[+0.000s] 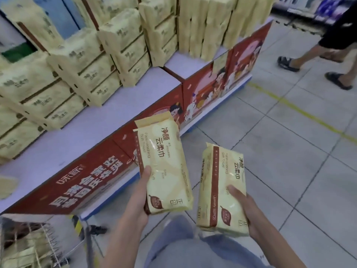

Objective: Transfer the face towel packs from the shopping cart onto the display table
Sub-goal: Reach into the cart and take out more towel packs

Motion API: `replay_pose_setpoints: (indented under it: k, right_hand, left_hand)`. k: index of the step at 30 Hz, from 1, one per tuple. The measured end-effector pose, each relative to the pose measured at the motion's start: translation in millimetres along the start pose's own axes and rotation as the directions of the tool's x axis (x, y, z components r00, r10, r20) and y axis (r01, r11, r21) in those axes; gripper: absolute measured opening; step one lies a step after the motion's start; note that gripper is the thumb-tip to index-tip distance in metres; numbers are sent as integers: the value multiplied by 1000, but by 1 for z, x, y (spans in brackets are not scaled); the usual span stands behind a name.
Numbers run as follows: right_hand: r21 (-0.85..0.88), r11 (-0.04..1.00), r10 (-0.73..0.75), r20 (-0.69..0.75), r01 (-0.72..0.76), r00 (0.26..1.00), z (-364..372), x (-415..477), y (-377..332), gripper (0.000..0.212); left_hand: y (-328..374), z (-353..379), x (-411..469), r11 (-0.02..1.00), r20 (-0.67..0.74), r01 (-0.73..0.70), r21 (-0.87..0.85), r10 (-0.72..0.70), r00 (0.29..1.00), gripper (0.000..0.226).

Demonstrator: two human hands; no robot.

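I hold two cream-yellow face towel packs in front of me, one in each hand. My left hand [140, 196] grips the lower end of the left pack [166, 163], which rises beside the red front of the display table [90, 130]. My right hand [245, 211] grips the right pack [222, 188] from its right side, over the tiled floor. The wire shopping cart [44, 246] stands at the bottom left with more packs [23, 252] inside it. Stacks of similar packs [81, 74] fill the back of the table's pale top.
Another person's legs [316, 59] in dark sandals cross the tiled floor at the upper right. A yellow line [301, 111] runs across the floor tiles. A lone pack's edge [6, 186] lies at the table's left side. My own legs in blue jeans show at the bottom.
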State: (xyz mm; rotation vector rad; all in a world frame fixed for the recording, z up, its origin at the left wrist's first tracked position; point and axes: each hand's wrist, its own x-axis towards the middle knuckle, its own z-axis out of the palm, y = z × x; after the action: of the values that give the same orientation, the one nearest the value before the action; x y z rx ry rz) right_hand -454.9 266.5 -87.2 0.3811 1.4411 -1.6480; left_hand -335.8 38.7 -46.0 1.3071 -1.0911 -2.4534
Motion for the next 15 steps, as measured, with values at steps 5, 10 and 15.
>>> replay_pose_setpoints:
  k: [5,10,15]
  right_hand:
    - [49,999,-22,-40,24,999,-19,24,-31,60]
    - [48,999,-24,-46,26,999,-20,71,-77,64]
    - [39,999,-24,-39,25,999,-11,130,-138,65]
  left_hand:
    - [-12,22,25,995,19,99,1,-99,995,43]
    - [-7,41,65,990,-21,136,-42,-137,990,44]
    - [19,76,127,987,-30,139,-83,-142,989,44]
